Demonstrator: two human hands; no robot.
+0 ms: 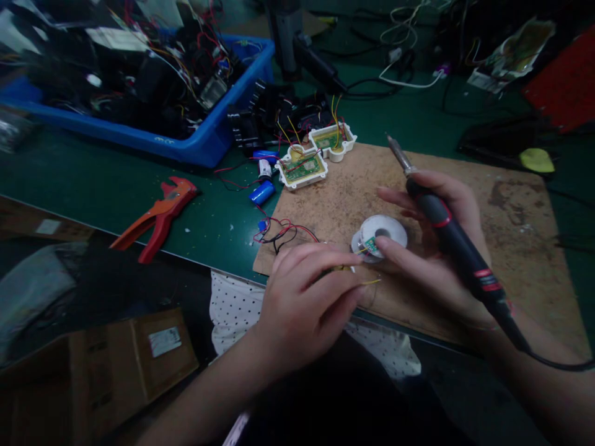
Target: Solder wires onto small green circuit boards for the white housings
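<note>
My right hand (441,248) holds a black soldering iron (444,229) with red bands, its metal tip pointing up and away. The right thumb reaches to a small green circuit board (370,244) in front of a white solder spool (387,230). My left hand (311,297) is closed, fingers pinched on thin yellow wire (372,282), whose bare end sticks out to the right. Whatever else lies under the left fingers is hidden. Beyond the hands are two white housings with green boards inside, one nearer (302,167) and one farther (332,141).
A worn brown board (511,248) covers part of the green table. Red cutting pliers (158,217) lie to the left, and blue cylinders (262,193) with wires near the housings. A blue crate (199,145) full of wired parts stands at the back left. The iron's cable (558,364) trails right.
</note>
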